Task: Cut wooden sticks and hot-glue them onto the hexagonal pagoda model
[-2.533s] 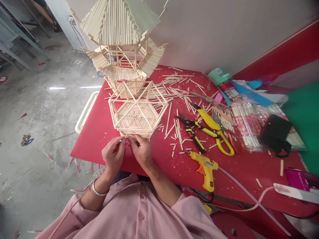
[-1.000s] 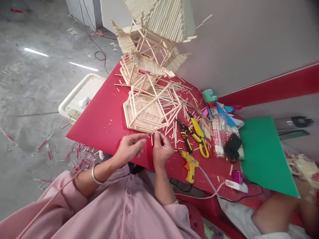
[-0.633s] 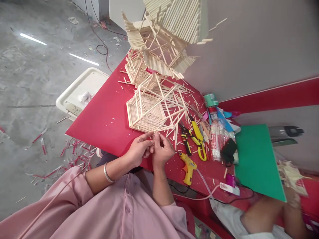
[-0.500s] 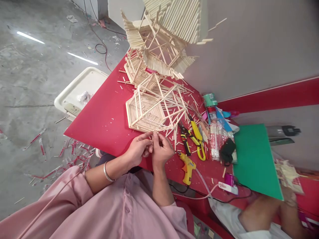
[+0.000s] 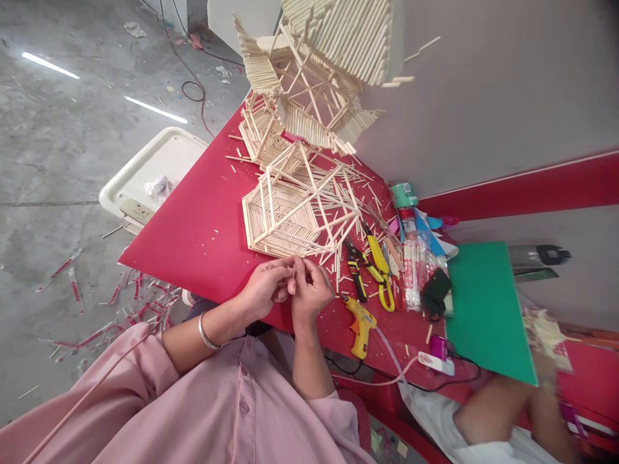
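Table (image 5: pixel 178 235): stood red beside a grey wall (image 5: pixel 483 96).
Right hand (image 5: pixel 312 293): fingertips were pinched together, contents hidden.
Left hand (image 5: pixel 265 290): fingertips were beside the right's; grip couldn't be told.
Stick frame (image 5: pixel 287 219): lay just far of both hands, neither clearly nearer.

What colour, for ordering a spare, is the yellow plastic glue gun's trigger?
The trigger is orange, seen best in the head view.

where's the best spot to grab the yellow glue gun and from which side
Probably by the handle, coming from the near right: the yellow glue gun lies flat, handle toward the table's near edge, orange trigger facing left, nozzle pointing left and away.
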`<state>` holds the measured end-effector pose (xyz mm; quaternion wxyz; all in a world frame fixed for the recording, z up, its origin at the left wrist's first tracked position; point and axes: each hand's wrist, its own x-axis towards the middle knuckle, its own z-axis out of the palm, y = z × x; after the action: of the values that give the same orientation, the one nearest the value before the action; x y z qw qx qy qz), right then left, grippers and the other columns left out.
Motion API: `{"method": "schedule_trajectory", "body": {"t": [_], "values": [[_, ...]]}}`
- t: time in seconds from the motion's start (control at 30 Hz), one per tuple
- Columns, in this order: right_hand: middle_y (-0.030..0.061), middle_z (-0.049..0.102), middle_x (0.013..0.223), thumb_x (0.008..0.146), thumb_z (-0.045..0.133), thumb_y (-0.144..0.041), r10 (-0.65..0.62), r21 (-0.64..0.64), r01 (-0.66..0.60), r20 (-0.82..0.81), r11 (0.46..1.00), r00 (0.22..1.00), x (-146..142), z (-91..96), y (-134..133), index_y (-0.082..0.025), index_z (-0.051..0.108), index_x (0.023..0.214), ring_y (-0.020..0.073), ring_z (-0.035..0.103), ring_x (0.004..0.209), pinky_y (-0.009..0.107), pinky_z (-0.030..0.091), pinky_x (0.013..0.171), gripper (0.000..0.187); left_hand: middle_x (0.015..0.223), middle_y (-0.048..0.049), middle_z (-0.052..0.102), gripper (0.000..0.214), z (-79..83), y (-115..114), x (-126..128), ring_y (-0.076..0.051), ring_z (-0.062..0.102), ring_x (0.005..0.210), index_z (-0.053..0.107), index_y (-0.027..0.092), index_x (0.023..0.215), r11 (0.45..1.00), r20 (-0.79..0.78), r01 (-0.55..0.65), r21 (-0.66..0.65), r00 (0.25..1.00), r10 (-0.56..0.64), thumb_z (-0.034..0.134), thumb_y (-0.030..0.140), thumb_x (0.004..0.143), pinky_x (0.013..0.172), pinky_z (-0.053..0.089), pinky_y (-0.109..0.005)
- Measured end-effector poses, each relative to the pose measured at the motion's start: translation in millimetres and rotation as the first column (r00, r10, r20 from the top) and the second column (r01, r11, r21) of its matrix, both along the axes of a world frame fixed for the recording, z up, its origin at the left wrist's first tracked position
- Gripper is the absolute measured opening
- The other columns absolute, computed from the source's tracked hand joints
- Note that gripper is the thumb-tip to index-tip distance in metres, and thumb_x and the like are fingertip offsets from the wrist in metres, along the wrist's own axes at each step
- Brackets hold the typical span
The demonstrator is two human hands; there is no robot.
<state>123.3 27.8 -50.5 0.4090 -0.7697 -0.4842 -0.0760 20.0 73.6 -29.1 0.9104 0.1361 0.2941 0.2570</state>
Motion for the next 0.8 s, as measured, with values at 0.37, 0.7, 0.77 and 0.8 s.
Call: {"method": "schedule_trajectory", "body": {"t": [0.37, 0.7, 0.77, 0.8], "values": [[0.0062, 0.074, 0.077, 0.092, 0.063, -0.046, -0.023, -0.013, 0.023, 0.003, 1.000, 1.000, 3.6, 1.6, -2.8, -0.018, 0.077, 0.088, 0.0182, 0.068, 0.068, 0.029, 0.054, 0.065, 0.031, 0.050, 0.0019, 0.059, 0.053, -0.3, 2.2, -1.0, -0.006, 0.035, 0.035, 0.064, 0.008, 0.118, 1.000, -0.002, 0.027, -0.004, 1.000, -0.027, 0.067, 0.029, 0.070, 0.041, 0.016, -0.021], [0.0070, 0.075, 0.077, 0.092, 0.061, -0.047, -0.018, -0.021, 0.018, -0.033, 1.000, 0.999, 2.2, 4.4, -2.6, -0.018, 0.077, 0.087, 0.0183, 0.068, 0.067, 0.030, 0.054, 0.065, 0.034, 0.051, 0.0014, 0.060, 0.054, -2.3, 2.3, -1.2, -0.006, 0.036, 0.035, 0.062, 0.006, 0.120, 1.000, 0.021, 0.019, 0.000, 1.000, -0.019, 0.067, 0.028, 0.071, 0.041, 0.017, -0.021], [0.0070, 0.075, 0.076, 0.092, 0.061, -0.047, -0.018, -0.013, 0.018, -0.039, 1.000, 0.999, 1.8, 4.7, -2.2, -0.017, 0.077, 0.086, 0.0183, 0.068, 0.066, 0.030, 0.054, 0.064, 0.034, 0.051, 0.0013, 0.060, 0.053, -3.2, 2.1, -1.1, -0.006, 0.036, 0.035, 0.063, 0.006, 0.119, 1.000, 0.029, 0.017, 0.005, 0.999, -0.017, 0.067, 0.028, 0.071, 0.040, 0.017, -0.021], [0.0070, 0.075, 0.076, 0.091, 0.062, -0.046, -0.016, -0.008, 0.016, -0.038, 1.000, 0.999, 1.7, 4.9, -2.1, -0.017, 0.077, 0.086, 0.0183, 0.068, 0.066, 0.030, 0.054, 0.064, 0.033, 0.051, 0.0013, 0.060, 0.052, -3.6, 2.0, -1.0, -0.006, 0.036, 0.035, 0.063, 0.006, 0.119, 1.000, 0.032, 0.018, 0.006, 0.999, -0.018, 0.067, 0.028, 0.071, 0.040, 0.017, -0.021]]}}
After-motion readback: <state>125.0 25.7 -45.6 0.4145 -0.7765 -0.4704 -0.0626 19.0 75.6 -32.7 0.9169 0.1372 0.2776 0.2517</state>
